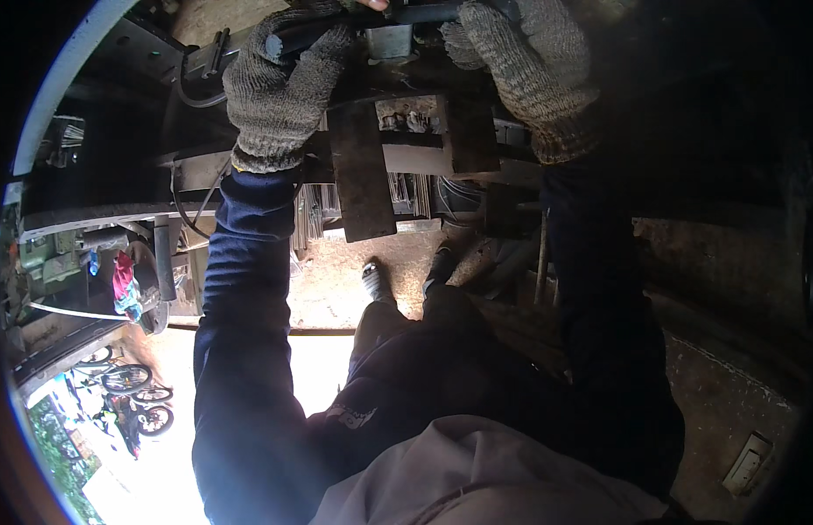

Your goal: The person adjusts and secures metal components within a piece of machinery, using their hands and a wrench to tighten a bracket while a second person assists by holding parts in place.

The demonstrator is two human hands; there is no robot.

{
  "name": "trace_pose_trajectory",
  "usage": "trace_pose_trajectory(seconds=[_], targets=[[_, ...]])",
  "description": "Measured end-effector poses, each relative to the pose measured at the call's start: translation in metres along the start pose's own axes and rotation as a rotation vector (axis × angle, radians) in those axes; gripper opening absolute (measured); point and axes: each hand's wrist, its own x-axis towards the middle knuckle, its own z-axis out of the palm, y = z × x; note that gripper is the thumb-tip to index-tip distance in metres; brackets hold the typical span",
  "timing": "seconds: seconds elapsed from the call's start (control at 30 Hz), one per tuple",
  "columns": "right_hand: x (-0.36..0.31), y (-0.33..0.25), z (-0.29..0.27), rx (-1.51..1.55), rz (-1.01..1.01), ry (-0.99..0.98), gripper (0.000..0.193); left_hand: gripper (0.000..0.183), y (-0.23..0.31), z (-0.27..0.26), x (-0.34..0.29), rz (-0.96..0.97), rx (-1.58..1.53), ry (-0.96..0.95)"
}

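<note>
Both my hands wear grey knitted gloves and are raised to the upper edge of the view. My left hand (284,92) is closed around the left part of a dark rounded bar (415,14). Its thumb lies along the near side. Farther right, my right hand (538,74) curls over the same bar, with its fingertips partly out of sight. Between my hands, just under the bar, sits a pale metal block (389,42). A bare fingertip (374,3) of another person shows at the bar's top edge.
Dark metal beams and two flat plates (361,175) hang below my hands. Stacked thin strips (317,210) lie behind them. A machine with a pink cloth (125,284) stands left; bicycles (126,381) are outside in bright light. A switch box (748,464) is at lower right.
</note>
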Motion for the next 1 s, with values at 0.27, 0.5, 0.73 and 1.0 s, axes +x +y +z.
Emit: trace_pose_trajectory(seconds=[0.27, 0.5, 0.73, 1.0], targets=[[0.003, 0.003, -0.002, -0.133, -0.020, 0.025, 0.021, 0.028, 0.014, 0.004, 0.005, -0.461, -0.387, 0.058], [0.003, -0.003, -0.003, -0.266, -0.038, 0.034, 0.020, 0.028, 0.009, 0.003, 0.005, -0.270, -0.257, 0.012], [-0.002, -0.002, 0.002, 0.030, 0.099, 0.034, 0.021, 0.031, 0.013, 0.004, 0.006, -0.399, -0.371, 0.040], [-0.002, -0.004, 0.001, -0.087, 0.053, 0.009, 0.022, 0.029, 0.012, 0.001, 0.006, -0.265, -0.208, -0.001]])
